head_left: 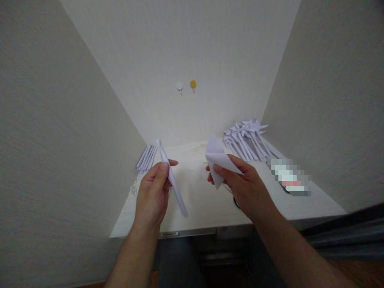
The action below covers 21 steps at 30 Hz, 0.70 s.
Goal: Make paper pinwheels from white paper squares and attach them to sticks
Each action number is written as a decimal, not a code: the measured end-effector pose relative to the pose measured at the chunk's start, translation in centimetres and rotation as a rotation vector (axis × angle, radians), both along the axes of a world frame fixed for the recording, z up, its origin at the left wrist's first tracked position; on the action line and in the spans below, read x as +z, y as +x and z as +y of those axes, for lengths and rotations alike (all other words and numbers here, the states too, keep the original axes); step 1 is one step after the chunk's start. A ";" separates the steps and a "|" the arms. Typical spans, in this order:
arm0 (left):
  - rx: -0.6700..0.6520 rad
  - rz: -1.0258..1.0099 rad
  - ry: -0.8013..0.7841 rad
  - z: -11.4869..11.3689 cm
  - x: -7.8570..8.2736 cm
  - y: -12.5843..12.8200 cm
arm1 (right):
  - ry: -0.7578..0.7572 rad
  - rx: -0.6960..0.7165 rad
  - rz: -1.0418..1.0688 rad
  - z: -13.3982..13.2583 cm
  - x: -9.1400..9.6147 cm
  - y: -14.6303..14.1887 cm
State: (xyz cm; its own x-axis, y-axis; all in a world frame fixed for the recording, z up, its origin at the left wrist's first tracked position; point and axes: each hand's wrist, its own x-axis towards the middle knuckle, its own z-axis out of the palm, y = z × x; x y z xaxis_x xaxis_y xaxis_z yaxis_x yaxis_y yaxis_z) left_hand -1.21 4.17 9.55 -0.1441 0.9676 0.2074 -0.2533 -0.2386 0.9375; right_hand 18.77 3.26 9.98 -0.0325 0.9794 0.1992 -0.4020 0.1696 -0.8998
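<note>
— Above the front edge of the table [210, 208], what do you hold w/ each hand?

— My left hand [153, 192] has a rolled paper stick [171, 178]. Thumb and fingers are closed around its middle, thumb tip pressing on it. The stick is tilted: upper end points to the back wall, lower end comes down toward the front edge, not touching the table as far as I can tell.

— And the right?

— My right hand [244, 188] pinches a folded white paper piece [218, 160], thumb on top, other fingers under it, so clamped on the paper. The piece has a pointed shape, one corner up, one corner down. It is in the air over the middle of the table, near the stick but apart from it.

— What lies around?

— At the back left corner is a small bundle of paper sticks [146, 158], lying flat side by side. At the back right corner, against the side wall, is a pile of finished paper pinwheels [247, 138], heads toward the corner, sticks toward me. Just in front of them, along the right edge, is a blurred object [289, 176]; I cannot tell what it is. Some small bits [133, 189] are at the left edge, too small to name. On the back wall are 2 hooks, a white hook [179, 86] and a yellow hook [193, 84], just beside each other.
</note>
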 end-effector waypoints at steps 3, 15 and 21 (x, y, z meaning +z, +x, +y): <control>-0.019 -0.067 0.118 -0.5 0.5 -0.2 | -0.014 -0.007 -0.001 -0.7 -0.6 0.8; -0.555 0.480 0.015 -6.0 1.0 -2.1 | -0.130 -0.064 0.125 -0.9 -2.2 3.2; -0.323 0.263 -0.134 -6.6 -0.7 2.0 | -0.111 -0.057 0.195 -1.1 -1.2 3.5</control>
